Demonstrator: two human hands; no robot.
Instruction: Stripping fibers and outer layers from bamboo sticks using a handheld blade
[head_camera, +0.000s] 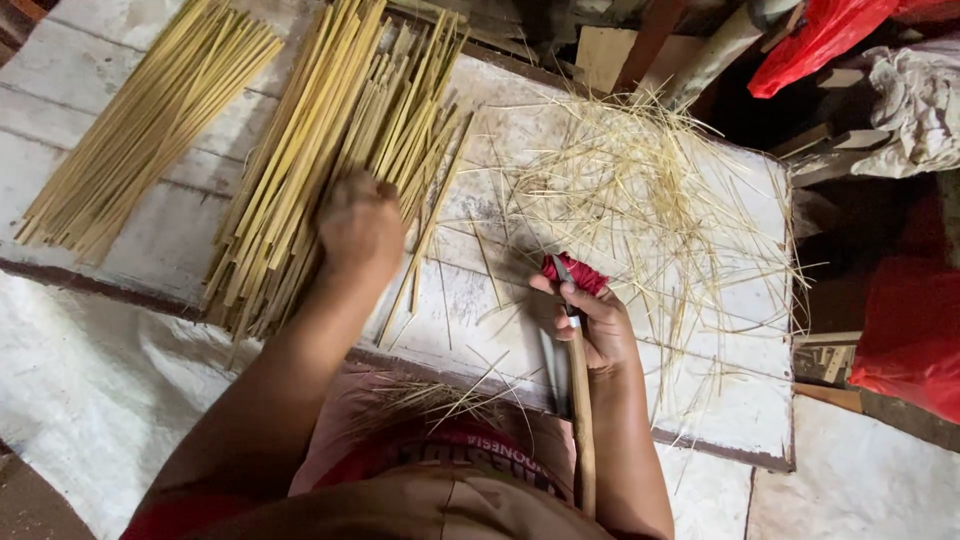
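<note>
Fingers of the left hand (360, 225) curl down onto the middle bundle of sticks (330, 150), while the right hand (595, 320) grips a knife (578, 400).

Right fingers wrap its red-bound grip, blade end pointing to twelve o'clock and long handle to six, kept ready beside the work. Shavings (640, 190) lie at one o'clock on the white board (740, 400); a second bundle (150, 120) rests at ten o'clock, sorted apart.
</note>
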